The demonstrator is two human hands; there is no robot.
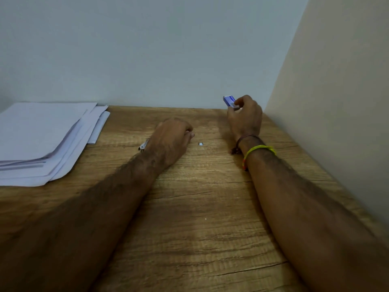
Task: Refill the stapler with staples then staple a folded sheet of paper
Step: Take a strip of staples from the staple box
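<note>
- Right hand (pixel 245 118) pinches small blue-and-white staple box (pixel 230 101), raised at 1 o'clock.
- Left hand (pixel 171 140), fingers curled, covers silver metal stapler (pixel 143 145) on wooden table (pixel 210 207).
- Small staple strip (pixel 201 143) lies between hands.

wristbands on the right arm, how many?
2, both on the right wrist: a thin brown cord nearest the right hand, and a yellow band just behind it. More could sit hidden underneath.

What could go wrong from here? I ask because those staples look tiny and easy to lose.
The small staple strip lies loose on the table between the hands; a sweep of the left hand could knock it away. The staple box, pinched in the right hand, is held tilted and could spill. The stapler is mostly hidden under the left hand.
</note>
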